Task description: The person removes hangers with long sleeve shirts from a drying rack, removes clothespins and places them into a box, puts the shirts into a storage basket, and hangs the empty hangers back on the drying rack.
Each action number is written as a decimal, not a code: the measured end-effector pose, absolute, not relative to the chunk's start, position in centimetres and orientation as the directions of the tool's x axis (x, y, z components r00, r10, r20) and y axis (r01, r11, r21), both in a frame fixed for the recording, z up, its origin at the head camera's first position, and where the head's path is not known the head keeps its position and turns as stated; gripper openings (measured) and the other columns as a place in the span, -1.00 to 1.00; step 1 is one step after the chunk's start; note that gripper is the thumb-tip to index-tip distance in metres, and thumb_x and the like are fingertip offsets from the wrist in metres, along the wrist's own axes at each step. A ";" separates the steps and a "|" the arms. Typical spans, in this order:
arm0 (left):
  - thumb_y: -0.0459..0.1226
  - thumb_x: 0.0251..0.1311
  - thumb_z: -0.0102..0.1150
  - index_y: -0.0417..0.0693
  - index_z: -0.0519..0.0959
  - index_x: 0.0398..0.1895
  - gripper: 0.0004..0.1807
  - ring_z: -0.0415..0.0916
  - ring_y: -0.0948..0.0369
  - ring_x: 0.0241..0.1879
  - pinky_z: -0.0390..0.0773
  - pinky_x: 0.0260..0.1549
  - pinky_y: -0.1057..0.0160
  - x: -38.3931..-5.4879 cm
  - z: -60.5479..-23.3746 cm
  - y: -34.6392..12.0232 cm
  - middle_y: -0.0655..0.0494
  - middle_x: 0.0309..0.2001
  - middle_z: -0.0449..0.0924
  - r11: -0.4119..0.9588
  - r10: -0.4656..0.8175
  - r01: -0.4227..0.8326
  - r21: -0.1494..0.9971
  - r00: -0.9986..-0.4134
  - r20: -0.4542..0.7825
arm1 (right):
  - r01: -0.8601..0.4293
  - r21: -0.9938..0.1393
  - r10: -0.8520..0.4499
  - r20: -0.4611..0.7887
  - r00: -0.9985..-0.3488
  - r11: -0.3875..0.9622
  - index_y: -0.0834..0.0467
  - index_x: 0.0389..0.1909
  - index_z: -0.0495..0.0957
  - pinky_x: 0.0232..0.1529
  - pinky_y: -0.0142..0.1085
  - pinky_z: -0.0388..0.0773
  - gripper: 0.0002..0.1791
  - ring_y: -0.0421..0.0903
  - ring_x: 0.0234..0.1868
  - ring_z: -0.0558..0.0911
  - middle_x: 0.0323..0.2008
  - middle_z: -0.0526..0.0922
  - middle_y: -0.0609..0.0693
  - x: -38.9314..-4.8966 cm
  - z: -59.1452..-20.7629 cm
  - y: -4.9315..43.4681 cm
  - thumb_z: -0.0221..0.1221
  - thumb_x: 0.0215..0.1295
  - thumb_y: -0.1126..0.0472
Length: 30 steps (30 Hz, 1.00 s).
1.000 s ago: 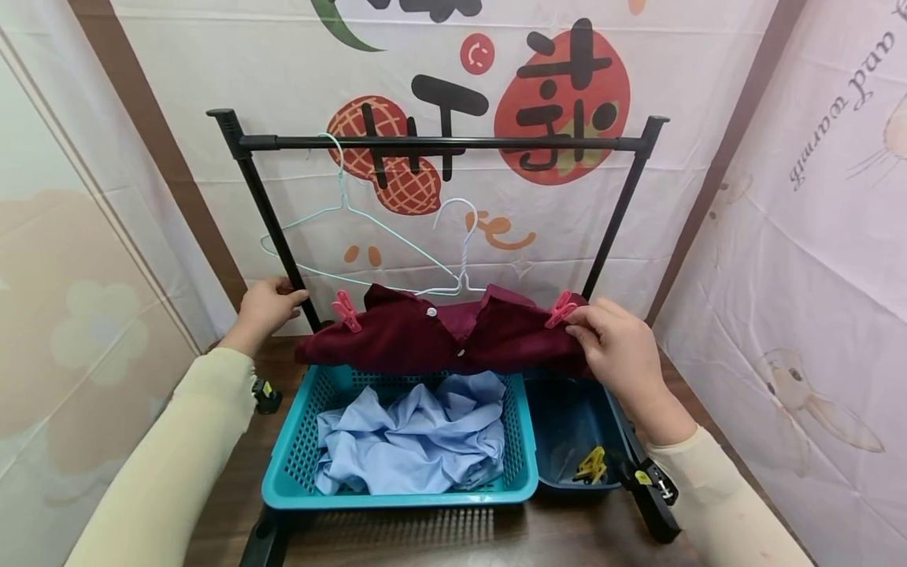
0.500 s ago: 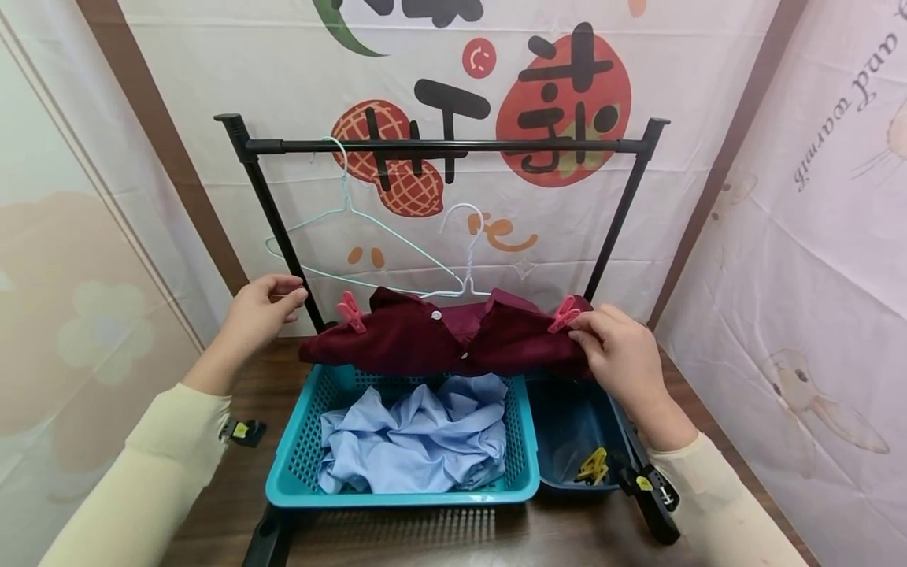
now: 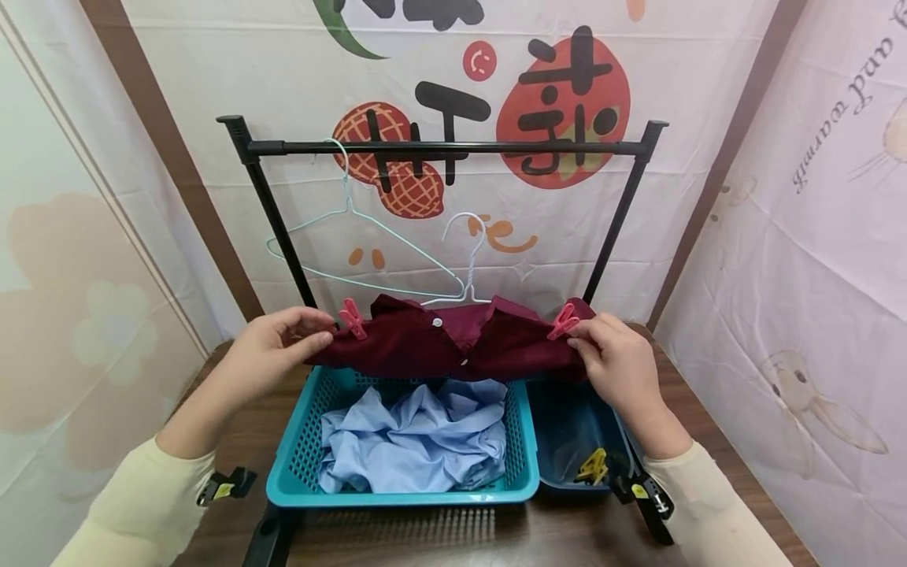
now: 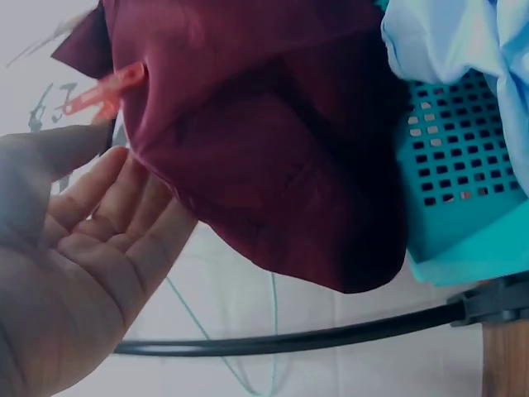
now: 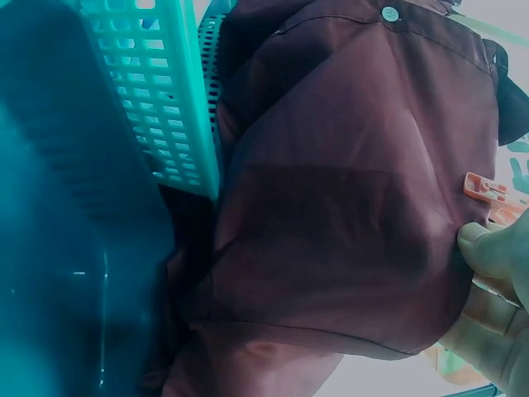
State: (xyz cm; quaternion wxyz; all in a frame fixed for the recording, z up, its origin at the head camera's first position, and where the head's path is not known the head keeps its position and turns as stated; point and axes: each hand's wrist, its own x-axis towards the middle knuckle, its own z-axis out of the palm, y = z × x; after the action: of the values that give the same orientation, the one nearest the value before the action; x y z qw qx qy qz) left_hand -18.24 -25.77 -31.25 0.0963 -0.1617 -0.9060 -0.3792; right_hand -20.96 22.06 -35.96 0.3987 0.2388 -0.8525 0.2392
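A maroon shirt point(image 3: 404, 346) hangs on a white hanger point(image 3: 472, 260), whose hook stands free below the bar. One pink clothespin point(image 3: 352, 318) clips its left shoulder and another pink clothespin point(image 3: 564, 321) its right shoulder. My right hand point(image 3: 623, 362) pinches the shirt's edge just beside the right clothespin, thumb in front in the right wrist view. At the left shoulder is my left hand point(image 3: 265, 346), thumb apart from the fingers. The left wrist view has its fingertips point(image 4: 153, 194) reaching behind the shirt's edge, near the left clothespin point(image 4: 107, 91).
A black rack point(image 3: 439, 148) stands behind, with a mint-green hanger point(image 3: 347, 197) hooked over its bar. Below the shirt sits a turquoise basket point(image 3: 283, 472) holding a light blue cloth point(image 3: 418, 441). To its right, a dark blue bin point(image 3: 567, 409) contains yellow clothespins point(image 3: 592, 466).
My left hand has left the rack's left post and come down and right to the shirt's left shoulder. The shirt and white hanger sit slightly lower; my right hand keeps its pinch.
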 end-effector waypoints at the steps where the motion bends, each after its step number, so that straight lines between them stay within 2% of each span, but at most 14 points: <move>1: -0.09 0.46 0.19 0.01 0.63 0.11 -0.71 0.65 0.15 -0.20 0.66 -0.28 0.35 -17.9 -31.4 -25.5 0.02 -0.07 0.72 0.682 0.222 0.369 0.632 -0.927 0.301 | -0.599 -0.215 -0.218 0.796 -0.565 0.771 0.12 -0.27 0.74 -0.41 -0.16 0.59 -0.86 -0.16 -0.44 0.52 -0.39 0.66 -0.03 -21.0 -36.0 22.1 0.45 0.18 0.34; 7: -0.26 0.33 0.35 0.09 0.72 -0.06 -0.84 0.64 0.20 -0.23 0.62 -0.30 0.43 -16.4 -31.8 -24.3 0.13 -0.12 0.73 0.785 0.219 0.419 0.456 -0.876 0.429 | -0.614 -0.205 -0.229 0.802 -0.553 0.762 0.11 -0.28 0.73 -0.44 -0.18 0.57 -0.86 -0.18 -0.45 0.51 -0.39 0.65 -0.04 -20.9 -36.4 22.0 0.46 0.17 0.33; 18: -0.32 0.23 0.43 0.12 0.76 -0.16 -0.83 0.60 0.21 -0.19 0.50 -0.32 0.37 -14.7 -32.5 -23.9 0.20 -0.20 0.73 0.834 0.203 0.442 0.330 -0.802 0.561 | -0.628 -0.195 -0.236 0.811 -0.535 0.753 0.13 -0.27 0.72 -0.43 -0.17 0.56 -0.85 -0.17 -0.45 0.48 -0.39 0.63 -0.04 -20.6 -36.8 21.9 0.46 0.16 0.33; 24: -0.39 0.24 0.38 0.06 0.73 -0.10 -0.78 0.63 0.20 -0.19 0.54 -0.29 0.41 -14.0 -33.7 -23.4 0.19 -0.16 0.69 0.834 0.193 0.446 0.323 -0.786 0.587 | -0.637 -0.194 -0.256 0.801 -0.542 0.746 0.12 -0.27 0.72 -0.41 -0.16 0.61 -0.83 -0.18 -0.43 0.49 -0.37 0.65 -0.04 -20.5 -37.0 22.0 0.47 0.15 0.34; 30: -0.43 0.23 0.38 0.02 0.73 -0.09 -0.76 0.54 0.29 -0.25 0.44 -0.28 0.59 -13.4 -35.2 -23.1 0.22 -0.17 0.66 0.822 0.164 0.450 0.349 -0.774 0.612 | -0.651 -0.180 -0.283 0.794 -0.539 0.737 0.12 -0.26 0.71 -0.38 -0.16 0.63 -0.82 -0.18 -0.41 0.52 -0.34 0.67 -0.05 -20.5 -37.3 22.0 0.47 0.14 0.35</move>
State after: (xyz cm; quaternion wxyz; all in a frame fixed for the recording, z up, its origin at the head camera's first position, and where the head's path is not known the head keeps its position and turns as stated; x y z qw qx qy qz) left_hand -13.36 -23.10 -35.23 0.2908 -0.1687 -0.9091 -0.2460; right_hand -20.49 22.01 -37.31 0.3928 0.2762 -0.8453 0.2345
